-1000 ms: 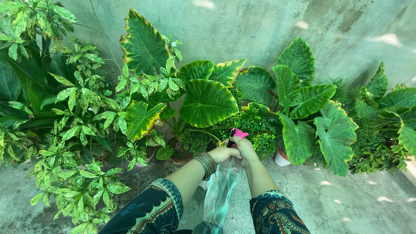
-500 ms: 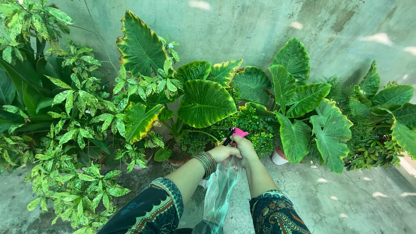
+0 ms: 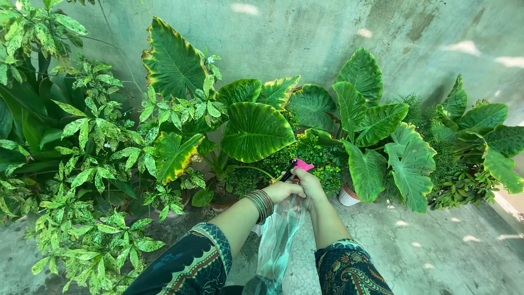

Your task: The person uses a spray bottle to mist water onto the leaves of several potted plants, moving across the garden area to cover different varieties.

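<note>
Nearest to me hangs the clear spray bottle [image 3: 275, 240], its body dropping from my hands toward the bottom edge, where its base is cut off. It looks like thin see-through plastic, so I judge it light, a bit slick and easy to dent; the safest hold is high up at the neck, just under the pink spray head [image 3: 299, 164], not around the soft body.

My left hand [image 3: 283, 191] is closed around that neck, bangles [image 3: 260, 204] stacked at the wrist just behind the bottle. My right hand [image 3: 311, 186] is curled shut over the spray head from the other side, fingers covering the trigger, so I cannot tell whether it is squeezed.

Just beyond the spray head stand the big-leaved potted plants [image 3: 256, 131], with a white pot [image 3: 347, 195] to the right of it, half hidden by leaves. Behind them rises the concrete wall [image 3: 327, 38]. How much liquid the bottle holds is hard to make out.
</note>
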